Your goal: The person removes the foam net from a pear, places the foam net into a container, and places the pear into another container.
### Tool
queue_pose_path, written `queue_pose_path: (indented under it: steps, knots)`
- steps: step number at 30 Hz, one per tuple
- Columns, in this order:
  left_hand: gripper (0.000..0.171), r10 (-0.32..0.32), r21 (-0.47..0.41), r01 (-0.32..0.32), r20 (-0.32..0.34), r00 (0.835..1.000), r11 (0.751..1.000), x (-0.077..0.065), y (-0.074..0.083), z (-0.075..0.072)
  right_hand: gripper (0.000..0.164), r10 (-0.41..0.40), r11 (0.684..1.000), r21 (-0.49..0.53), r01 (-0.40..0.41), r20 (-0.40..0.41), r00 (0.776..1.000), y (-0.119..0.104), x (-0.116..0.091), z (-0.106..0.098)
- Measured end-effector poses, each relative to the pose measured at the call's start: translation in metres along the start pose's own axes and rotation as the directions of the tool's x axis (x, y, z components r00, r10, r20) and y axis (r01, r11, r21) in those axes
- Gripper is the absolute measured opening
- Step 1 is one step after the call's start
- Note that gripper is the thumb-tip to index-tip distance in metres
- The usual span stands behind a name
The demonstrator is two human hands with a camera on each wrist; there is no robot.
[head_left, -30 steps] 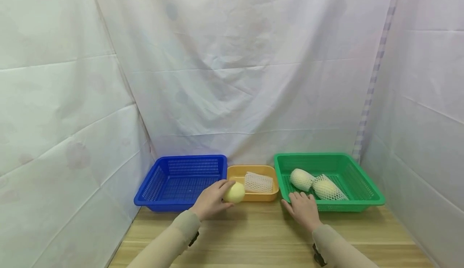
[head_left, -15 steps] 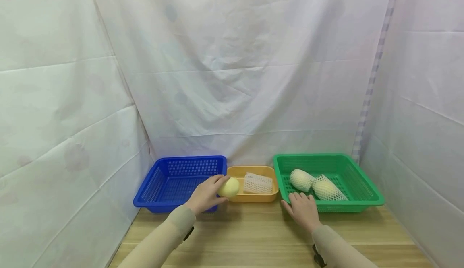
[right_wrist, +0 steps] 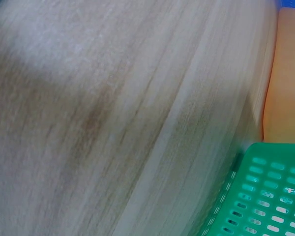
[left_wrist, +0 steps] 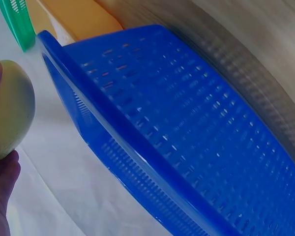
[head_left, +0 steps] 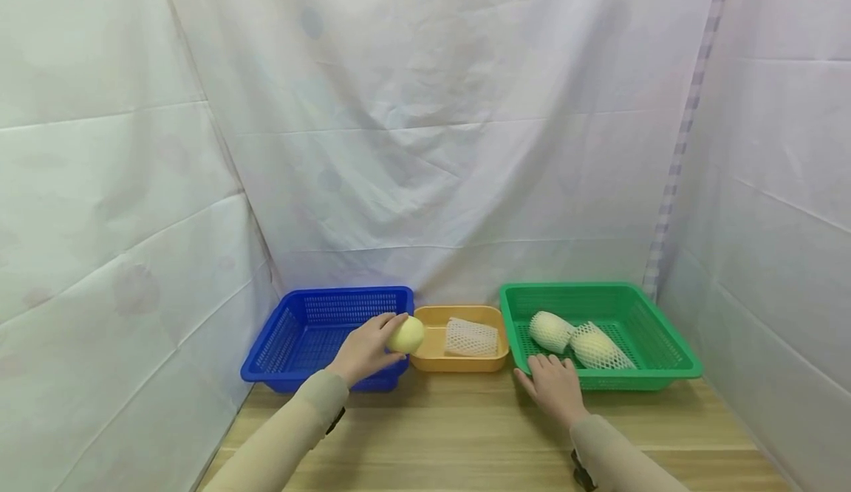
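Note:
My left hand (head_left: 368, 346) holds a smooth, pale yellow round fruit (head_left: 406, 335) between thumb and fingers. It is over the front right corner of the blue basket (head_left: 319, 387) in the head view. The left wrist view shows the fruit (left_wrist: 14, 110) with a stem stub at its lower end, beside the basket's rim. My right hand (head_left: 555, 386) rests on the front rim of the green basket (head_left: 654, 375), with its fingers over the edge. Inside that basket lie two pale fruits (head_left: 550, 332) in white foam nets.
Between the two baskets stands a shallow orange tray (head_left: 459, 364) with a flat white foam net (head_left: 470, 337) in it. The wooden table (head_left: 465, 433) runs along the front. White cloth (head_left: 452, 145) hangs behind and on both sides.
My left hand has carried the fruit leftward and slightly up, from in front of the orange tray toward the blue basket's right side. My right hand stays on the green rim.

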State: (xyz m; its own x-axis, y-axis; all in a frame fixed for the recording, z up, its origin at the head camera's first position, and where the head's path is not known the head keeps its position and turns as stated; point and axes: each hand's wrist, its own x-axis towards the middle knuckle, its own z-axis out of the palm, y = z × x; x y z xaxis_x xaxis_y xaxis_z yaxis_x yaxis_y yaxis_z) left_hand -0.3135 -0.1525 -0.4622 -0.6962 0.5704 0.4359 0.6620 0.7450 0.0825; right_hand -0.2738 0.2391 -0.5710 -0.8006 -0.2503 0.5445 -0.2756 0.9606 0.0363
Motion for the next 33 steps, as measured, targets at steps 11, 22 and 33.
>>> queue_pose_path:
  steps: [11, 22, 33]
  knots:
    - [0.078, -0.049, 0.019, 0.050, -0.036, 0.998, 0.999, 0.005, -0.014, -0.001, 0.038, -0.005, 1.000, 0.018, 0.005, -0.021, 1.000, 0.000, 0.000, 0.002]
    - [0.079, -0.120, 0.007, 0.120, -0.020, 0.993, 0.993, 0.011, -0.022, 0.000, 0.037, -0.004, 1.000, 0.013, 0.004, -0.007, 1.000, 0.000, 0.001, -0.001]
    - [0.076, -0.156, 0.035, 0.157, -0.012, 0.988, 0.987, 0.018, -0.032, -0.001, 0.037, -0.024, 1.000, 0.002, 0.024, -0.042, 0.999, 0.001, 0.000, 0.001]
